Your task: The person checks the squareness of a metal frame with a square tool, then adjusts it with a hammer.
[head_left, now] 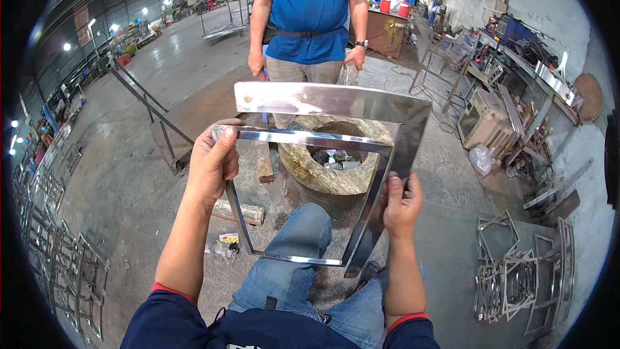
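A shiny rectangular metal frame [303, 137], with wide flat strips along its far and right sides, is held up before me over my knees. My left hand [216, 158] grips its far left corner, the thumb on top and some clear plastic film by the fingertips. On the right side, my right hand [402, 207] is closed around the wide strip, thumb on the near face. Behind the metal frame stands a round, worn stone-like tub [316, 174] with scraps inside its hollow.
A person in a blue shirt [313, 6] stands just beyond the tub. Metal frames are stacked at the lower right [507, 284] and lower left [64, 271]. A workbench [529, 68] with tools lines the right wall. A wooden block [265, 165] lies left of the tub.
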Available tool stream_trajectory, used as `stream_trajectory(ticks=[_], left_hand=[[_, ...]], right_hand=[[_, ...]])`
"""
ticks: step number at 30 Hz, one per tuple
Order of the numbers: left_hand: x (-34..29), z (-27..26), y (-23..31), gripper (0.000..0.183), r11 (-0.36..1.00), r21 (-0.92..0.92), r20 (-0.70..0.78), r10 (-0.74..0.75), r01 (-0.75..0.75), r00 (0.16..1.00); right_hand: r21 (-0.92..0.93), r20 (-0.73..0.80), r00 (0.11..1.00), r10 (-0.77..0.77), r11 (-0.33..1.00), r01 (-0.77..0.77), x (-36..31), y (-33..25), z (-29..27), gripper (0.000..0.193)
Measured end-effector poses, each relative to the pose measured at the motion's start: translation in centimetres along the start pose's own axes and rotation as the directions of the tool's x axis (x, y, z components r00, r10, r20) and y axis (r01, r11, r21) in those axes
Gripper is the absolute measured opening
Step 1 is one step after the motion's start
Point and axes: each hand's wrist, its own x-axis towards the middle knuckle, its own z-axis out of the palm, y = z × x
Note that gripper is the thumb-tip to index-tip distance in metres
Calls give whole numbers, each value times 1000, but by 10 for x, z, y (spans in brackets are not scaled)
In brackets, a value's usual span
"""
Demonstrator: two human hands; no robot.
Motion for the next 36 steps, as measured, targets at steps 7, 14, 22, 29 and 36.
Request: stream_trajectory(ticks=[7,14,22,29,36], left_hand=[[-4,6,2,33,1000,-19,-9,-9,9,1000],[-3,7,4,31,996,-70,1,-64,64,998],[2,6,1,33,995,-71,36,-68,70,997],[6,-1,-3,29,989,-117,6,-87,88,996],[7,0,-2,29,991,-101,-3,-89,88,996]], right_hand=[[-48,110,994,-2,999,8,-11,13,-1,28],[-33,92,996,-9,999,12,-12,4,-2,30],[65,126,992,23,997,-31,-7,17,-9,20],[1,92,995,27,1000,-27,-10,17,-4,29],[6,108,994,23,1000,-24,-10,14,2,28]])
